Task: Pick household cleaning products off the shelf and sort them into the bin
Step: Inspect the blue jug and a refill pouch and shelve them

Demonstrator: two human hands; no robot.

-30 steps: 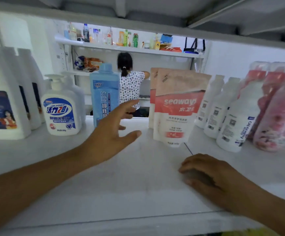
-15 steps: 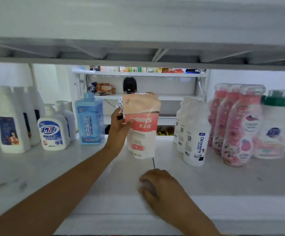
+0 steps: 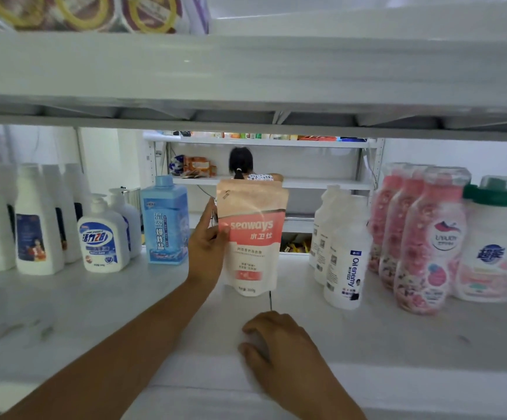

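1. Left hand: I see it reaching in from lower left and gripping the left edge of the seaways pouch. The thumb lies on the front at the red band and the fingers go behind
2. Seaways pouch: a tan-topped stand-up pouch, held upright over the middle of the shelf board, between the blue bottle and the Oil enemy bottle. "seaways" is printed in white on the red band, with 水卫仕 beneath it. The small print lower down is blurred, apart from what looks like "300g" near the base. I cannot tell whether the base touches the board
3. Right hand: palm down at the front of the shelf board, below the pouch and apart from it. The fingers are bent downward, and I cannot tell whether anything lies under them
4. Blue bottle: square, with a blue cap and white Chinese characters running down the front. It stands just left of the left hand
5. Pump bottle: white, with a blue label reading 活力28, left of the blue bottle
6. White bottles: a row at far left with dark labels, the print too small to read
7. Oil enemy bottle: white, with "Oil enemy" written vertically, at the front of a row of like bottles
8. Pink bottles: a row to the right, filled with pink beads, the label lettering unclear
9. Green-capped jug: white, with blue Chinese characters, at far right
10. Person: seen from behind at the distant shelving, partly hidden by the top of the pouch
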